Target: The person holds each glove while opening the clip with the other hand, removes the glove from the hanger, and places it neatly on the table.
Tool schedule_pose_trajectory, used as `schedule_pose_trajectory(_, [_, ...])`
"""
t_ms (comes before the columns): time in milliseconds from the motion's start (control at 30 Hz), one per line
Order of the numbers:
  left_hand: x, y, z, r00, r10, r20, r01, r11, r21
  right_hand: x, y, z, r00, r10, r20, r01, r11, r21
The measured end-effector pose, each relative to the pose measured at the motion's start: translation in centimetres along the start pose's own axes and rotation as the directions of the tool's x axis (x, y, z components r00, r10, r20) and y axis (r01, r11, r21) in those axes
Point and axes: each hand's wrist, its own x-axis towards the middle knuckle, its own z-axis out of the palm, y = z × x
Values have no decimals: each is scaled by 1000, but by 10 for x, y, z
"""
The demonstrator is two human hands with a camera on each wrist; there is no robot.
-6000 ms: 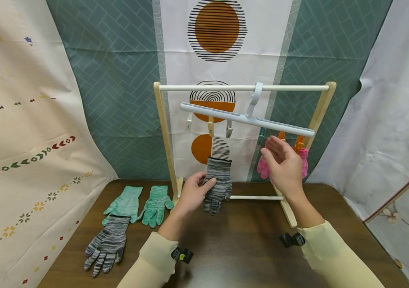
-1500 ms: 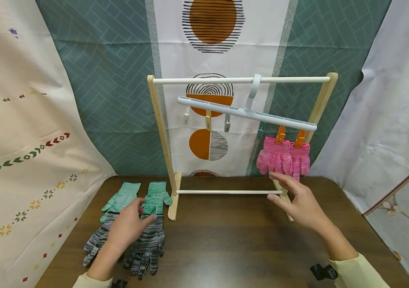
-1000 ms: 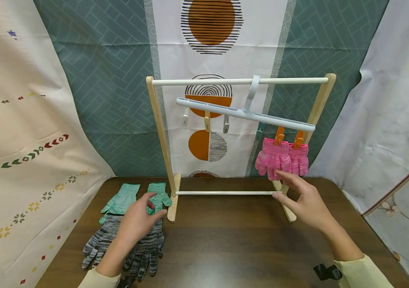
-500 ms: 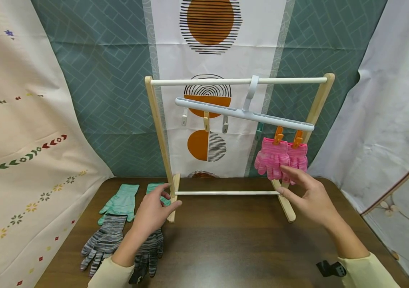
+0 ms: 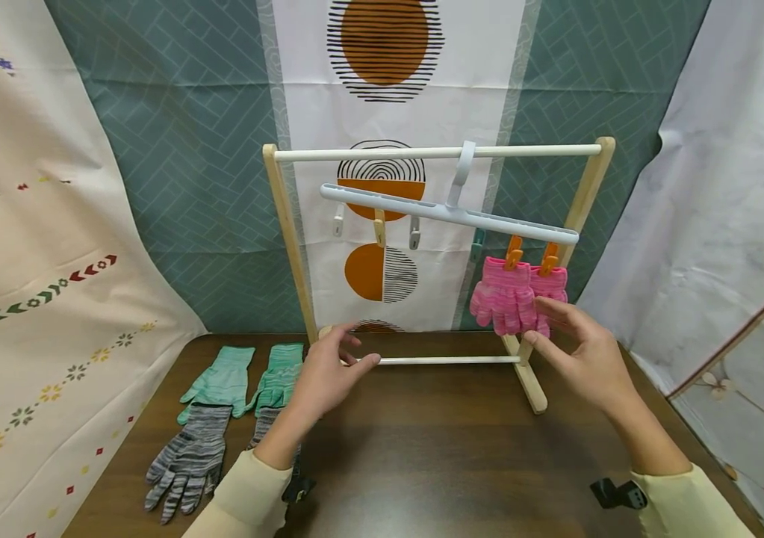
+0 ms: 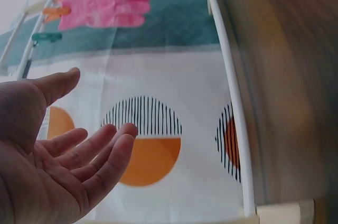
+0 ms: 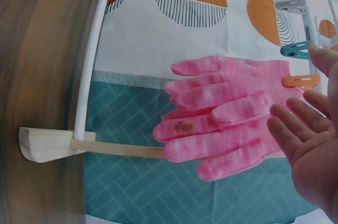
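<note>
In the head view, a pair of pink knitted gloves (image 5: 504, 295) is hung by two orange plastic clips (image 5: 514, 254) from a pale blue plastic hanger (image 5: 415, 209), which is hooked over the white top rail (image 5: 368, 155) of a light wooden rack (image 5: 289, 235). The right hand (image 5: 586, 362) is held at the pink gloves, thumb and fingers parted; whether they are touched cannot be told. The left hand (image 5: 326, 373) is held before the rack, thumb spread wide. On the dark brown table (image 5: 435, 456), mint-green knitted gloves (image 5: 223, 377) and black-and-grey striped gloves (image 5: 190, 456) are laid, one striped glove being partly hidden by the left forearm.

In the left wrist view, nothing is gripped between the slightly bent fingers.

In the right wrist view, loosely extended fingers are seen near the cuffs; no glove is gripped. One pink finger is marked by a brown stain (image 7: 183, 126).
</note>
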Motion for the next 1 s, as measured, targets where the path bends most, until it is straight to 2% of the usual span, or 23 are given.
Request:
schedule_pose_trajectory(267, [21, 21, 22, 996, 84, 27, -80, 990, -114, 9, -2, -6, 999, -9, -33, 10, 1000, 22])
schedule_pose_trajectory(500, [42, 38, 42, 991, 128, 38, -118, 975, -187, 17, -9, -7, 998, -3, -58, 5, 1000, 25])
schedule_pose_trajectory(733, [62, 54, 60, 984, 160, 81, -129, 944, -305, 25, -14, -7, 998, 33, -55, -32, 999, 20])
schedule_pose_trajectory(1000, [82, 69, 80, 972, 216, 89, -168, 910, -379, 32, -17, -6, 998, 40, -57, -39, 999, 28])
